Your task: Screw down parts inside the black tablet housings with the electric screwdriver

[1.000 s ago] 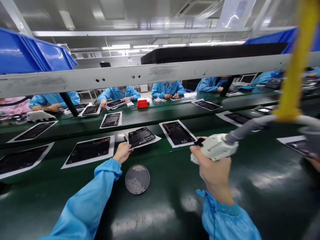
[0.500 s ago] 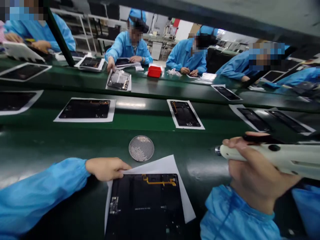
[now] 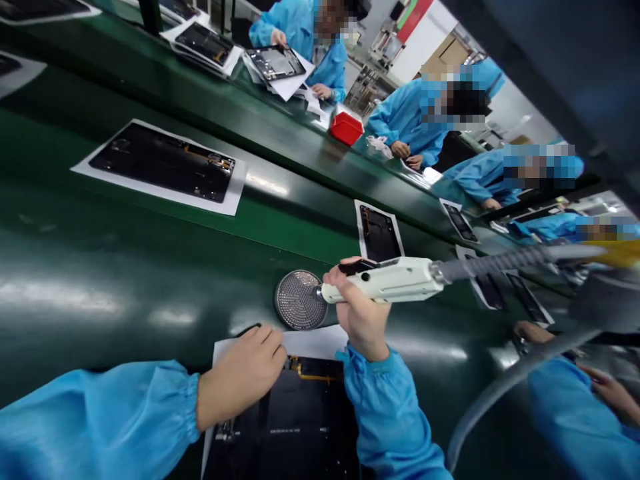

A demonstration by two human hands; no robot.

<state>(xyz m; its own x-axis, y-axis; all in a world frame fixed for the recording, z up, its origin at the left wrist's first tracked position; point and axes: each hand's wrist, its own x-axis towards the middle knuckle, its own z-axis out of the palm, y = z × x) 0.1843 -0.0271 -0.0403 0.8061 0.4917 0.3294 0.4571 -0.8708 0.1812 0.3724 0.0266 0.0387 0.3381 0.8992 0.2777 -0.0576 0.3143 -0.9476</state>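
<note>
My right hand (image 3: pixel 363 313) is wrapped round a white electric screwdriver (image 3: pixel 390 280). The driver lies almost level, its tip at the right side of a round dimpled metal screw tray (image 3: pixel 297 300). Curled fingers close my left hand (image 3: pixel 245 373) over the upper left of a black tablet panel (image 3: pixel 295 427). A thin dark edge shows beyond those fingers; what they hold is hidden. An orange flex cable (image 3: pixel 310 373) runs along the panel's top. Beneath the panel lies a white sheet (image 3: pixel 320 339), partly covered by my right sleeve.
Tablet panels on white sheets, one of them a wide panel (image 3: pixel 165 163), lie along the green bench. A red bin (image 3: pixel 347 127) stands across it. Co-workers in blue sit opposite, and another person's sleeve (image 3: pixel 575 407) is at right. A grey hose (image 3: pixel 500 393) curves nearby.
The screwdriver has moved left from open bench to the screw tray. My left hand has shifted from the sheet's corner onto the panel, its fingers now curled. The view has tilted.
</note>
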